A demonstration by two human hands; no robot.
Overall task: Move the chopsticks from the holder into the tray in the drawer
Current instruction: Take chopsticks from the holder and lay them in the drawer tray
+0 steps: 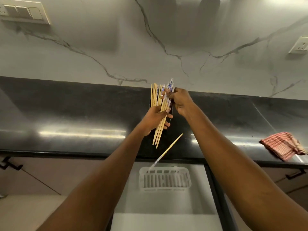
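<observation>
both hands grip chopsticks: left hand (154,119) a bundle (160,120), right hand (179,101) several tops. one stray chopstick (168,150) above tray (165,180); tray apparently empty, transfer barely begun.

Two hands: the left hand (154,119) and right hand (180,101) share one bundle of chopsticks (160,112), too overlapped to count; one stray chopstick (166,150) below their grip; one tray (165,179), one cloth (281,145)

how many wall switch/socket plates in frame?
2. One switch plate sits on the marble wall at upper left, a socket plate at the right edge. Others may lie outside the view.
</observation>
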